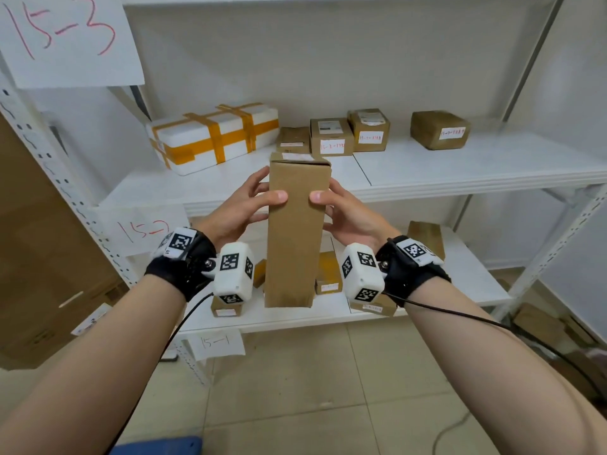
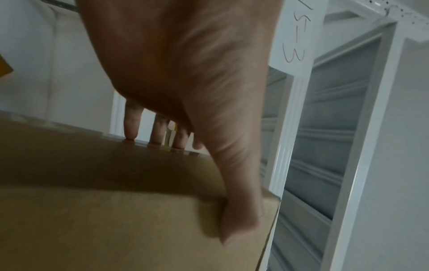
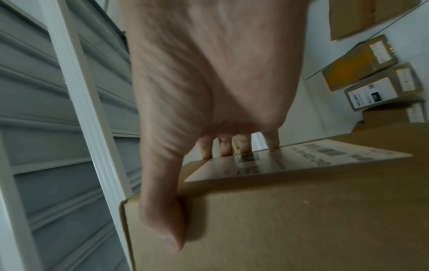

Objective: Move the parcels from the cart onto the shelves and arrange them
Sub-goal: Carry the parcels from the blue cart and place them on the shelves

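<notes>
Two-hand grip on the tall brown parcel point(image 1: 297, 231): left hand point(image 1: 236, 208) and right hand point(image 1: 348, 215) clamp opposite long sides near its top, thumbs curled over the near face, fingers pressed on the side faces. The wrist views confirm it: left thumb point(image 2: 239, 216) wraps the near edge with fingertips point(image 2: 130, 126) on the far edge; right thumb point(image 3: 162, 225) does the same, fingers landing on the shipping label point(image 3: 290, 157).

Parcel is in the air, roughly upright and tilted slightly, in front of the rack. Nothing supports it but the hands.

Just beyond the grip: middle shelf point(image 1: 460, 178), tagged 15-2 point(image 1: 144, 229). Beyond and left of the grip sits a white foam box with orange tape point(image 1: 213, 136); straight beyond, a row of small labelled cartons point(image 1: 331, 136); one more carton point(image 1: 440, 129) well off to the right. Below the grip, the lower shelf point(image 1: 476, 280) carries more small cartons.

Step, as I read it: carry/placement phase, parcel not yet on any shelf. Cart isn't in view.

Next move probably needs a push forward over the shelf lip into the bare patch between foam box and carton row, then setting down. Upright it looks tippy, so laying it flat may be safer. Which face should point outward I can't tell.
</notes>
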Tool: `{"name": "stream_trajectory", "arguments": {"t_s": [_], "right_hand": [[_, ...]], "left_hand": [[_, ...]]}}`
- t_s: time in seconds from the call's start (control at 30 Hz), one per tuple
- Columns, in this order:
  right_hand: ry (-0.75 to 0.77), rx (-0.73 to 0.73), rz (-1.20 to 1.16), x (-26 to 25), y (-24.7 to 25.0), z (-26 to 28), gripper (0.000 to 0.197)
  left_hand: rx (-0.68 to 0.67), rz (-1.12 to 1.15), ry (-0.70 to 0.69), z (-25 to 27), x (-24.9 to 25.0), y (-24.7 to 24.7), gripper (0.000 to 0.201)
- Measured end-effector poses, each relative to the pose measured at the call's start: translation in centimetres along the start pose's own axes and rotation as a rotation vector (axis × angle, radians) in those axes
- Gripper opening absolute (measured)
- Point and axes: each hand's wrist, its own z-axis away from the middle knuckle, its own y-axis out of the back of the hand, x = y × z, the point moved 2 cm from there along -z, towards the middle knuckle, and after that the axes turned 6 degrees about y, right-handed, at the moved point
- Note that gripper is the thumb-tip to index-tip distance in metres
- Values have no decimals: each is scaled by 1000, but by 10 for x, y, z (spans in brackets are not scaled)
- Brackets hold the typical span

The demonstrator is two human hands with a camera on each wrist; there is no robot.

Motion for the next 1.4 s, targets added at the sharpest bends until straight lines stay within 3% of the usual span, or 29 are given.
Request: {"name": "stream_trajectory", "arguments": {"t_s": [0.13, 0.3, 0.43, 0.67, 1.03, 1.17, 1.4], "right_hand": [[10, 10, -49, 9, 7, 2, 80], [18, 133, -107, 15, 11, 2, 69], [12, 204, -212, 16, 13, 6, 67], [-14, 245, -185, 23, 14, 6, 34], [9, 307, -285, 27, 18, 4, 49], [38, 406, -419, 30, 28, 6, 33], [-55, 604, -396, 42, 55, 14, 11]], "left_hand": [[24, -62, -50, 6, -8, -7, 105], [152, -210, -70, 7, -23, -13, 109], [153, -282, -163, 7, -34, -20, 114], [138, -312, -215, 9, -47, -23, 117], [135, -266, -196, 13, -47, -20, 113], [116, -247, -194, 14, -42, -23, 109], [139, -374, -321, 16, -20, -31, 116]]}}
